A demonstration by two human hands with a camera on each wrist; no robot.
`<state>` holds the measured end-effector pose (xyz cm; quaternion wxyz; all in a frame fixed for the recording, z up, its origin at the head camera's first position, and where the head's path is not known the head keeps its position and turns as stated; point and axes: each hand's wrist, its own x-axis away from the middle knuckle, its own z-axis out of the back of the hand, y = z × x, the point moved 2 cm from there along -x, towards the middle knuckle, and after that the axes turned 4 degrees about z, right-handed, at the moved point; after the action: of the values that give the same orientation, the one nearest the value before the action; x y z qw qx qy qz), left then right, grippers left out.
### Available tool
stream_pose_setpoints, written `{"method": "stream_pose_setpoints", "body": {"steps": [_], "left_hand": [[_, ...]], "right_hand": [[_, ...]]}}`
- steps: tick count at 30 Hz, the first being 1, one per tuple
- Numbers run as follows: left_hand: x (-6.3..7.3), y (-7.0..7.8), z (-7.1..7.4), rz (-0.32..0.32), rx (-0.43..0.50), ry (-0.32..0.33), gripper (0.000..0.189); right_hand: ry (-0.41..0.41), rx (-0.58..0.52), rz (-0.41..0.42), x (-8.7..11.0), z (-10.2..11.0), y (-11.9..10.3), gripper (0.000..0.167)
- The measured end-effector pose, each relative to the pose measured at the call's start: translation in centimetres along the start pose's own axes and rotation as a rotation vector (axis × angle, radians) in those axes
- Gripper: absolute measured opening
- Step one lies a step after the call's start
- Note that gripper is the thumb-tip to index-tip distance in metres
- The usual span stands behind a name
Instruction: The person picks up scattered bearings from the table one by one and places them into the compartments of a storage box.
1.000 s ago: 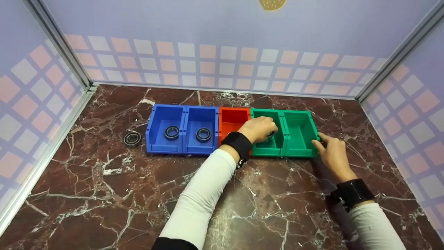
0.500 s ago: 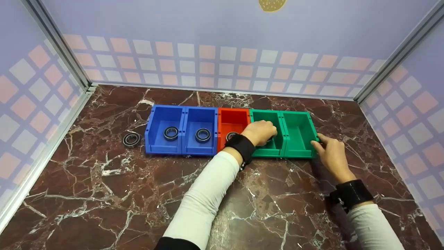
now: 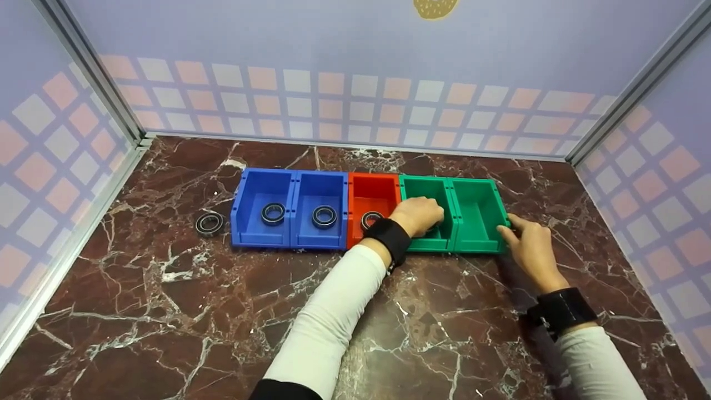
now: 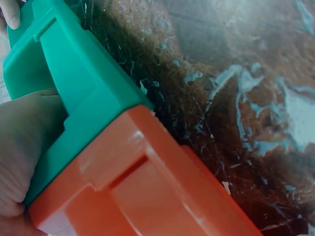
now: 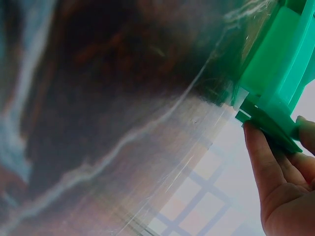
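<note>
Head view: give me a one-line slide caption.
Left hand inside a green bin, right hand gripping the end green bin, a bearing in each blue bin and the red bin.

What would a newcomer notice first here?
Probably the row of bins across the table: two blue, one red, two green. Then dark rings, in both blue bins and the red, another left of the row. The left hand reaches into the inner green bin; the right hand grips the outer one.
</note>
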<state>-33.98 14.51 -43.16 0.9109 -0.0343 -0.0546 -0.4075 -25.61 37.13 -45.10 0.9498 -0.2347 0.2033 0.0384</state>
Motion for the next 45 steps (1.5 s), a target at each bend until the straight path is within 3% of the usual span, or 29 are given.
{"method": "stream_pose_setpoints", "body": {"steps": [21,33,38,45], "left_hand": [[0.0,0.3,0.2,0.022,-0.007,-0.012,0.018],[0.3,0.2,0.3,0.003,-0.045,-0.005,0.019],[0.9,-0.4,1.1,-0.048,-0.011,0.008,0.019],[2.8,-2.1,3.9,-0.085,0.120,0.065,0.043]], "right_hand": [[0.004,0.000,0.010,0.0,0.0,0.1,0.034],[-0.017,-0.015,-0.025,0.0,-0.2,0.0,0.037],[-0.030,-0.019,-0.021,0.1,-0.3,0.1,0.038],[-0.027,-0.015,-0.022,0.0,0.0,0.1,0.038]]}}
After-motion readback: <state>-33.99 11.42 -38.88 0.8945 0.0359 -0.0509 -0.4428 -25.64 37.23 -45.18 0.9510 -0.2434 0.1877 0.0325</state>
